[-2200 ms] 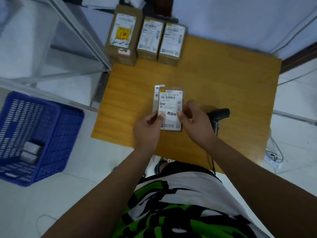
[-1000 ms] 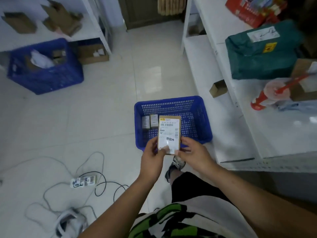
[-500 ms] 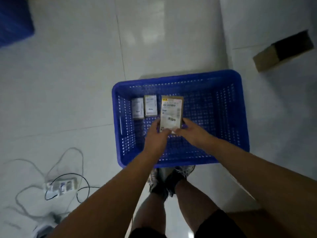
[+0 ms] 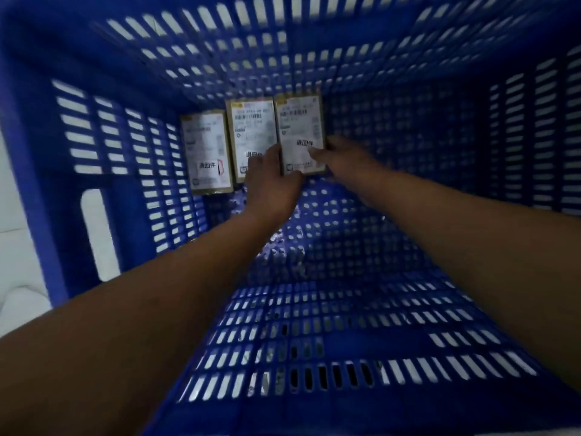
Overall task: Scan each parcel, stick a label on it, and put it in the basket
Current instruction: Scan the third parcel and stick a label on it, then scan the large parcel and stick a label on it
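Note:
I look straight down into the blue slotted basket (image 4: 103,234). Three small brown parcels with white labels lie side by side on its floor at the far left. The rightmost parcel (image 4: 298,127) is the one I carry; both my hands grip its near end. My left hand (image 4: 272,180) holds its lower left edge and covers part of the middle parcel (image 4: 250,127). My right hand (image 4: 344,157) holds its lower right edge, thumb on the label. The leftmost parcel (image 4: 207,149) lies apart from my hands.
The basket's walls rise on all sides, with a handle slot (image 4: 94,234) in the left wall. White floor tiles (image 4: 15,247) show beyond the left wall. The right and near parts of the basket's floor (image 4: 377,247) hold nothing.
I turned from the table to the basket on the floor and bent down over it. Both hands lowered the labelled parcel inside, to beside the two parcels there.

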Tool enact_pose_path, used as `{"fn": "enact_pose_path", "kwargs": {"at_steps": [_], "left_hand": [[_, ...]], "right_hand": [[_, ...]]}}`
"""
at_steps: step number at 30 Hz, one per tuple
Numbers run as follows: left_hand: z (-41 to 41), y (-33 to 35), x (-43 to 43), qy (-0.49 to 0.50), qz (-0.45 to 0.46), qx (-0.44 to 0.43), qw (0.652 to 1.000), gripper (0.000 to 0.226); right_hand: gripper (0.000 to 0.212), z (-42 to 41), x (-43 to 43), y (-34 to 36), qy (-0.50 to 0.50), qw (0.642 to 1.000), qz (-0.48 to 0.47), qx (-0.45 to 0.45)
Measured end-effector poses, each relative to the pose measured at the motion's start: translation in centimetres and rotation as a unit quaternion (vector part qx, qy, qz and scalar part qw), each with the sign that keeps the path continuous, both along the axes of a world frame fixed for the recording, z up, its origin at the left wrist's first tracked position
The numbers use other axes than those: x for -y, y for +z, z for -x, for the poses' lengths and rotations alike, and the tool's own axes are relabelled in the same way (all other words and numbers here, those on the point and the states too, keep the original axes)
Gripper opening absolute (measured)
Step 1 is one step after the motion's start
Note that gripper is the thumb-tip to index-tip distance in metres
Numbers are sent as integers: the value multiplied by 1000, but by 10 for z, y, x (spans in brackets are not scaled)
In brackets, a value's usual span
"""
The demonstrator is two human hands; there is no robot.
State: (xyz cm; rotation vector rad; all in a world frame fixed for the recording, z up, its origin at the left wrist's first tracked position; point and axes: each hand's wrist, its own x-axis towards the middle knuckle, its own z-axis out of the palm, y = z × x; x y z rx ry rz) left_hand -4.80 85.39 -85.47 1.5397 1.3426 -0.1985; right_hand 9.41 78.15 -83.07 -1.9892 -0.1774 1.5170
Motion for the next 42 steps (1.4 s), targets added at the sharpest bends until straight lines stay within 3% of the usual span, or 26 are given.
{"fn": "enact_pose_path", "kwargs": {"at_steps": [3,9,15,21,26,30,36,42], "left_hand": [[-6,33,3,-18,-3,23,1000,54],[-19,156,9,-14,92,39,995,42],[-70,382,3,-44,128,180,974,30],[-103,633,14,-144,130,268,944,26],[-94,789,65,-237,161,329,900,26],[-52,867,124,-339,186,345,855,28],[6,931,217,-494,218,332,774,30],[48,967,307,-581,240,321,708,28]], "right_hand": [[39,0,3,14,-29,999,1,-24],[63,2,31,117,-116,993,-20,-28],[46,-15,75,352,-218,971,-99,-26],[32,-14,123,599,-286,941,-162,82],[29,45,172,758,-394,882,-191,174],[29,117,230,846,-502,805,-204,241],[29,219,328,917,-620,696,-168,320],[27,281,417,947,-700,584,-150,383]]}}
